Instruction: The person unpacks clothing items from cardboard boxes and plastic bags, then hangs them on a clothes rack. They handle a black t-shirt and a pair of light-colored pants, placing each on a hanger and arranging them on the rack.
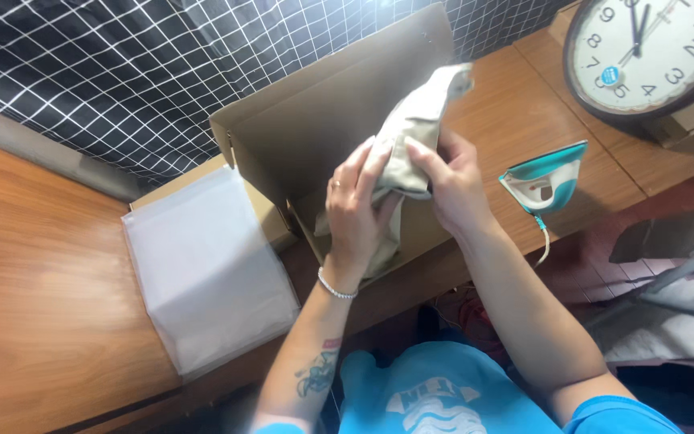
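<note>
Blue-shirted torso (443, 402) fills the lower edge, with both forearms extending up from it. Left hand (357, 210) grasps the lower part of a beige folded garment (411, 133), fingers wrapped over the cloth; a bead bracelet (336, 288) sits at its wrist. Right hand (453, 181) grips the same garment from the opposite side, fingertips pressing into the fabric just beside the left fingers. Garment position: held between both hands, tilted, its upper end rising above the right hand, its lower end hanging below the left palm into an open cardboard box (315, 120). Box location: directly behind and beneath both hands, one flap raised. Left of the left hand, near the box, lies a flat translucent plastic bag (206, 269) on the wooden table (42, 281). Right of the right hand, close by, a teal and white clothes iron (546, 181) stands. Farther right and above, a round wall clock (652, 52) rests.
</note>
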